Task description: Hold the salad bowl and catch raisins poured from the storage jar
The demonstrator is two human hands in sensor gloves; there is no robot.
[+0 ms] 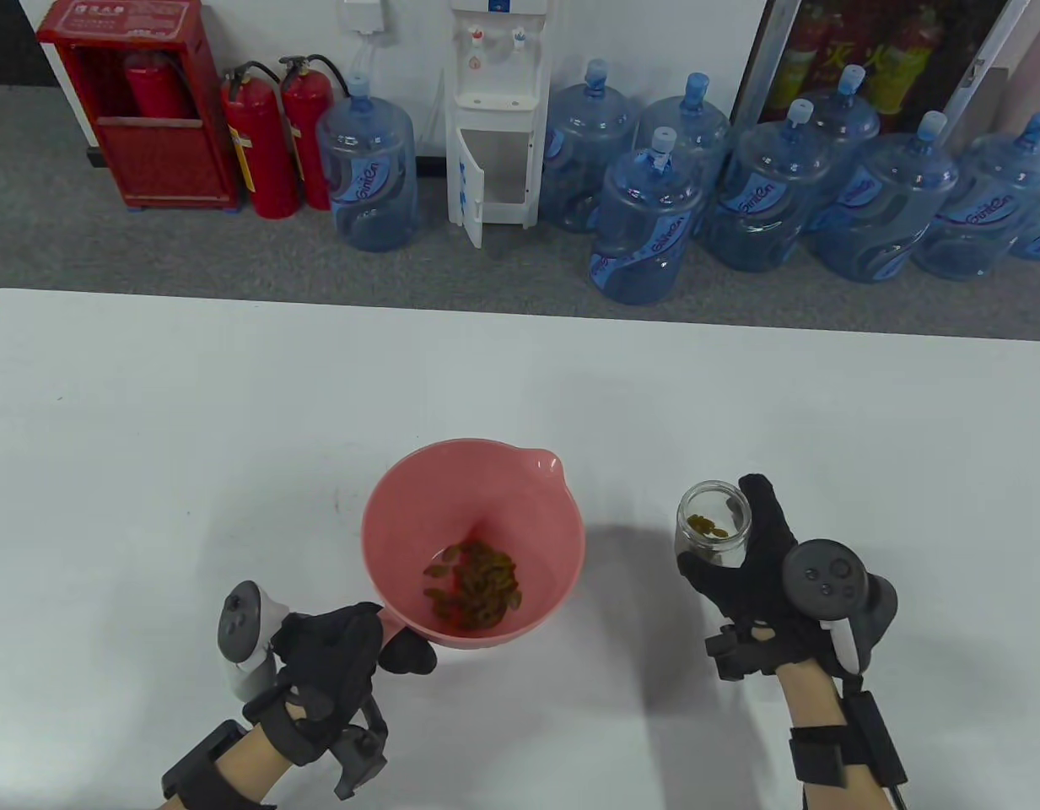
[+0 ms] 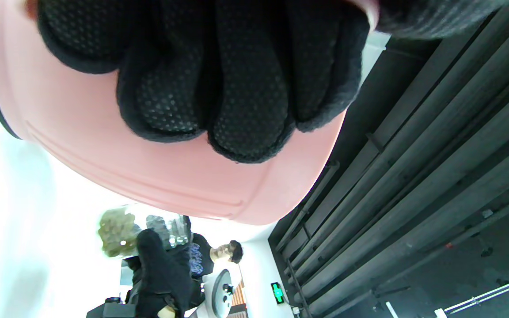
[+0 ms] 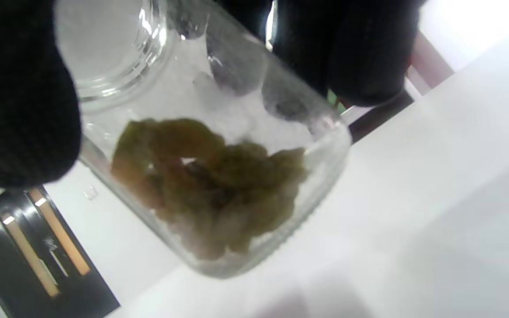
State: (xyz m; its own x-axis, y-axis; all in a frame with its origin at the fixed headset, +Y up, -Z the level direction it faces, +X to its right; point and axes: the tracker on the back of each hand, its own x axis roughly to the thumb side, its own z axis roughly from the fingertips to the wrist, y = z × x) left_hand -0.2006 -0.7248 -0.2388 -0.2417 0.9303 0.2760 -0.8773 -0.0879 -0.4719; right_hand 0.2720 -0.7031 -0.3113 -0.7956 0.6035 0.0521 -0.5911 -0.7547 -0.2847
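The left hand (image 1: 330, 654) grips a smooth pink plastic salad bowl (image 1: 486, 498) of wrinkled raisins (image 1: 473, 586) above the white counter (image 1: 233, 422). The right hand's (image 1: 760, 557) fingers (image 3: 351, 57) clasp the clear glass storage jar (image 1: 712, 527). Blue water bottles (image 1: 646, 228) stand behind.

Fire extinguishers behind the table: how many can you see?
3. One fire extinguisher stands inside the red cabinet; two stand on the floor right of it. More may be hidden.
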